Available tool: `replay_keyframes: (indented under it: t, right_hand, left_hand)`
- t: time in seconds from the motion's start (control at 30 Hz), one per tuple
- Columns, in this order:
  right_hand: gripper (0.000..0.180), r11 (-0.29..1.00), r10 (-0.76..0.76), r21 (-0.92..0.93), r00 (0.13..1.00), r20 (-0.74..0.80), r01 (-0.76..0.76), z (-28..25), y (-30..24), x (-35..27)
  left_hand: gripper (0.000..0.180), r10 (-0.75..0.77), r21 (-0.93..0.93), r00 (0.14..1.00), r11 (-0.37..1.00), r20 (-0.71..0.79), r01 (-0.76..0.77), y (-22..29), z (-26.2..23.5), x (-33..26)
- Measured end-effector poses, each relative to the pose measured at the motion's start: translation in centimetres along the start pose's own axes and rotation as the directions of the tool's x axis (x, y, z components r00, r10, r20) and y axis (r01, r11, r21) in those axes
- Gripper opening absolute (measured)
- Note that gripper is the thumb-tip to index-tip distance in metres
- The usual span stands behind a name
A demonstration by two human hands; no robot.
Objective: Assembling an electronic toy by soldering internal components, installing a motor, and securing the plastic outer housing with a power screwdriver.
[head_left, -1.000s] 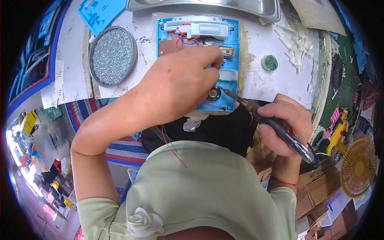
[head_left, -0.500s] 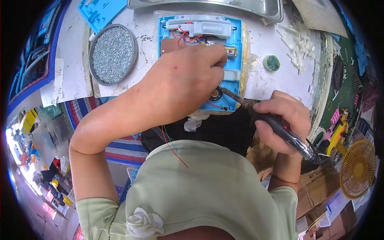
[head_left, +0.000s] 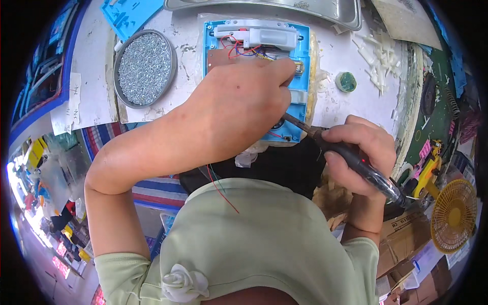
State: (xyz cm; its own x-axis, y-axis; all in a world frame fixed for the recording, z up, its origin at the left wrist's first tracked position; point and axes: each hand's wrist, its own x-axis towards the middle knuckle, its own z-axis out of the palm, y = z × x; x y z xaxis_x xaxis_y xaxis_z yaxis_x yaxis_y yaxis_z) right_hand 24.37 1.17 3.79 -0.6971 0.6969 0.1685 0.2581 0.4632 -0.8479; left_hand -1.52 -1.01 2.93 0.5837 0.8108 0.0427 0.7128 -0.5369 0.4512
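1. Since the earlier frame, the left hand (head_left: 249,96) has shifted rightward, now covering most of the round black part (head_left: 278,124); the right hand (head_left: 361,152) has barely moved.
2. Nearest, the right hand grips a soldering iron (head_left: 356,161), its tip end reaching beside the left hand, whose fingertips are hidden: I cannot tell what they hold.
3. The blue casing (head_left: 300,113) lies mid-desk (head_left: 330,112), jutting past the near edge; bare desk flanks it.
4. Inside it show red wires (head_left: 235,50) and, at its far end, a pale grey part (head_left: 274,37).
5. Leftward stands a dish (head_left: 173,76) of metal bits; white pieces (head_left: 377,66) lie toward the right edge.
6. A metal tray (head_left: 345,12) lies farthest.
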Motion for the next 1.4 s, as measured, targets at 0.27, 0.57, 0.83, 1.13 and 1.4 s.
replay_keyframes:
  t: [0.27, 0.57, 0.83, 1.13, 1.4]
  right_hand:
    - [0.030, 0.999, -0.050, -0.023, 0.998, -0.044, 0.049, -0.3, 0.3, -0.7]
    - [0.031, 0.997, -0.080, -0.003, 0.994, -0.078, 0.080, -0.1, 0.4, -1.3]
    - [0.031, 1.000, -0.013, -0.016, 0.999, -0.033, 0.012, 0.0, -0.4, -0.4]
    - [0.030, 0.999, 0.011, -0.032, 1.000, -0.018, -0.012, 0.0, -0.6, 0.1]
    - [0.029, 0.998, 0.013, -0.068, 1.000, -0.026, -0.015, -0.8, -1.9, 0.1]
  left_hand:
    - [0.013, -0.002, 0.013, 1.000, 1.000, 0.012, 0.002, 0.3, -0.1, 0.2]
    - [0.012, -0.017, 0.063, 0.998, 0.998, 0.059, 0.014, 0.4, -0.3, 0.3]
    - [0.012, -0.006, 0.042, 1.000, 0.999, 0.029, 0.005, 0.3, -0.2, 0.2]
    - [0.012, -0.005, 0.031, 1.000, 1.000, 0.031, 0.004, 0.4, -0.3, 0.2]
    - [0.012, 0.019, -0.026, 1.000, 1.000, 0.024, -0.018, 0.1, -0.4, 0.1]
